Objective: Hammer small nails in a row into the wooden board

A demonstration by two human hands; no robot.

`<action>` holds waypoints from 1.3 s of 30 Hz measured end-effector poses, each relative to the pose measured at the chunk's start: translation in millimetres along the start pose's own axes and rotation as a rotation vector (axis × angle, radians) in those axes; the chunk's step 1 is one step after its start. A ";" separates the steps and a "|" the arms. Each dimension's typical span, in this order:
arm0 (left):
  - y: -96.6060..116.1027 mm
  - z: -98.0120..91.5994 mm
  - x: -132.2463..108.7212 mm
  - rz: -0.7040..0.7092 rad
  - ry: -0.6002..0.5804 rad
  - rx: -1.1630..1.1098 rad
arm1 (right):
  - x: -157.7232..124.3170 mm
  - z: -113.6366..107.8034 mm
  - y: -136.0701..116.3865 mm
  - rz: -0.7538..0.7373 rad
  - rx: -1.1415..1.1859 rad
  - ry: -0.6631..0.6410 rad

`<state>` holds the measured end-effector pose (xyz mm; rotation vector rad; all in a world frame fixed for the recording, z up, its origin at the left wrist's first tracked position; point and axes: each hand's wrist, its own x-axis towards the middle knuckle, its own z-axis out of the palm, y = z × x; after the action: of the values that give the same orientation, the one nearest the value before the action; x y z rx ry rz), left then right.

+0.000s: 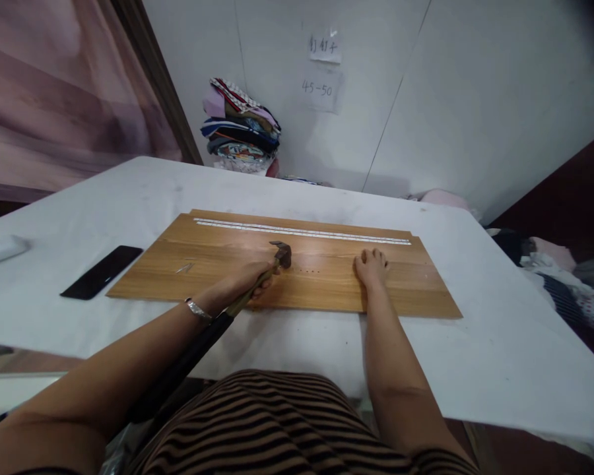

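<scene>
My left hand is closed round the upper handle of a claw hammer, just below its head. The long handle with its black grip slants down along my forearm. Under the hammer lies a wide wooden board. My right hand rests on the right part of the board, fingers apart, with nothing seen in them. Between the hands a short row of small dark dots, which look like nail heads, marks the board. Several loose nails lie on its left part.
Two white measuring strips run along the board's far side. A black phone lies left of the board on the white table. A white roll sits at the far left. Folded clothes are stacked by the wall.
</scene>
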<state>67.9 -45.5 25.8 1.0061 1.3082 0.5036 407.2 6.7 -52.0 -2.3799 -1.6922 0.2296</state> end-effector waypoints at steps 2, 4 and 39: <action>1.3 0.5 -0.2 -0.025 0.022 -0.002 | 0.3 0.4 0.3 -0.004 0.000 0.004; 2.9 1.7 -0.7 -0.048 0.044 0.002 | 0.8 1.0 0.5 -0.004 -0.001 0.010; -0.3 -1.1 2.6 -0.011 0.026 -0.014 | 0.2 -1.2 -0.5 0.008 -0.011 -0.002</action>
<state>67.5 -43.3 24.1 0.9833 1.3311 0.5181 407.2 6.9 -50.7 -2.3956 -1.6888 0.2251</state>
